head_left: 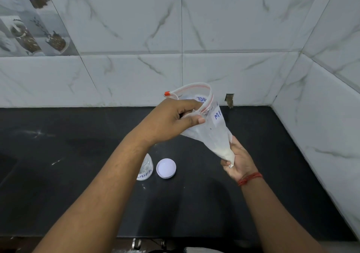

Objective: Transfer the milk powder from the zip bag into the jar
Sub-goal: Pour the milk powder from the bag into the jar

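Observation:
A clear zip bag (pixel 212 134) with a red slider and a white label hangs in the air above the counter. Its mouth gapes open at the top, and white milk powder has gathered in its lower corner. My left hand (pixel 171 120) pinches the bag just under the open zip edge. Lower down, my right hand (pixel 236 161) grips the bottom corner that holds the powder. A small clear jar (pixel 145 168) with a handwritten label stands on the counter, partly hidden behind my left forearm. Its white lid (pixel 166 168) lies flat beside it on the right.
The black stone counter (pixel 68 175) runs to a marble-tiled back wall (pixel 136 68) and a side wall (pixel 321 116) on the right. A small hole in the wall (pixel 229 99) sits just above the counter. The counter's front edge is near the bottom of the view.

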